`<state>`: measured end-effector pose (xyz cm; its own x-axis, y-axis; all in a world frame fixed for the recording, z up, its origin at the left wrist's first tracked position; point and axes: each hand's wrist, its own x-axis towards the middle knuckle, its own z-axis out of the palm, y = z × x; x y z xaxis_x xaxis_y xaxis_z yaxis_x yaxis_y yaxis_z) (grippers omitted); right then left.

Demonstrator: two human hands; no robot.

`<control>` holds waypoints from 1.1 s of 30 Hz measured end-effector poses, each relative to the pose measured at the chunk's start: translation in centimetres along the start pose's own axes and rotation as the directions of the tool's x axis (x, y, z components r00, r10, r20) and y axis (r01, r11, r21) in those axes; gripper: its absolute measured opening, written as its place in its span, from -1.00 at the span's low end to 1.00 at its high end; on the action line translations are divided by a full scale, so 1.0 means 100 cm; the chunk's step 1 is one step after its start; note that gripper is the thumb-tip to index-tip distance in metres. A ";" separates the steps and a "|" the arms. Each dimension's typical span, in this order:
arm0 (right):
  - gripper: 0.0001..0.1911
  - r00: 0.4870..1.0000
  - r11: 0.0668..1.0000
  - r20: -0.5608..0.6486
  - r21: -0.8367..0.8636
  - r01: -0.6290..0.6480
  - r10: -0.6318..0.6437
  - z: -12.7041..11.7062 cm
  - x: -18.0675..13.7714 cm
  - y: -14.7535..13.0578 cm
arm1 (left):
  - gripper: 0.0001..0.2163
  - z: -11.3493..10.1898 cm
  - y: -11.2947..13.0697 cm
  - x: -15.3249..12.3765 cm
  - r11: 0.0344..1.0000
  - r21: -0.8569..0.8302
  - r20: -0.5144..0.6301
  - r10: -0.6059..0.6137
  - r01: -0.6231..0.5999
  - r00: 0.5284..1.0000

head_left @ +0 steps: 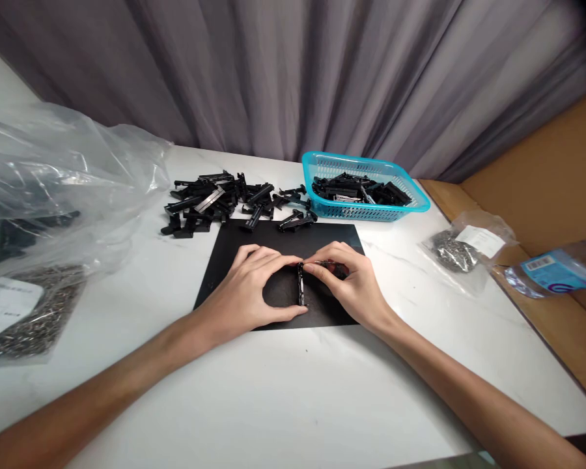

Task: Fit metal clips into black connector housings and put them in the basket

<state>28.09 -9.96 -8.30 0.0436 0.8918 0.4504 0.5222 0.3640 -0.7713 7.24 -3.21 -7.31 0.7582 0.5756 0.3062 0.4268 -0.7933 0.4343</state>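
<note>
Single head-worn view, forward and down across the white table (pixel 283 397) toward the grey curtain (pixel 254 78).

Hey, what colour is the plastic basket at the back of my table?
The basket is turquoise blue, showing best in the head view.

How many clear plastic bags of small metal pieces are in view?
2. One white-labelled clear plastic bag lies at the far left; a second such bag lies right of the turquoise perforated plastic basket. More may be hidden.
</note>
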 end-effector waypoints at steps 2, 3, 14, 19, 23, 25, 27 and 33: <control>-0.94 1.000 1.000 -0.008 0.019 -0.020 0.020 0.001 0.000 0.001 | -0.39 0.000 0.000 0.000 1.000 -0.001 -0.006 0.004 -0.004 1.000; -0.94 1.000 0.999 -0.012 0.026 -0.027 0.028 0.002 0.000 0.001 | -0.40 0.000 0.001 0.000 1.000 -0.001 -0.010 0.004 -0.004 1.000; -0.91 0.999 0.993 -0.024 -0.110 0.036 -0.039 0.006 0.000 -0.002 | -0.44 0.001 0.001 -0.002 1.000 -0.019 -0.007 -0.024 0.024 1.000; -0.89 0.971 0.912 0.012 -0.339 0.229 -0.240 0.005 -0.002 0.003 | -0.45 0.001 0.002 0.000 1.000 -0.025 -0.011 -0.012 0.011 1.000; -0.85 0.954 0.875 0.028 -0.392 0.285 -0.299 0.005 -0.005 0.004 | -0.47 0.000 0.003 0.001 1.000 -0.026 -0.003 -0.007 0.006 1.000; -0.85 0.963 0.905 0.009 -0.340 0.256 -0.269 0.004 -0.004 0.002 | -0.47 0.000 0.003 0.000 0.999 -0.031 -0.005 -0.009 0.009 1.000; -0.87 0.980 0.944 -0.008 -0.268 0.190 -0.200 0.003 -0.003 -0.001 | -0.45 0.000 0.003 -0.001 0.999 -0.036 -0.007 -0.009 0.009 1.000; -0.91 0.999 0.991 -0.035 -0.128 0.029 -0.034 0.001 0.002 -0.001 | -0.44 0.001 0.003 -0.002 0.999 -0.033 -0.007 -0.030 0.030 1.000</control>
<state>27.92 -9.80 -8.17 0.0555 0.8691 0.4916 0.6282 0.3523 -0.6937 7.25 -3.57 -7.31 0.7417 0.6006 0.2985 0.4327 -0.7685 0.4713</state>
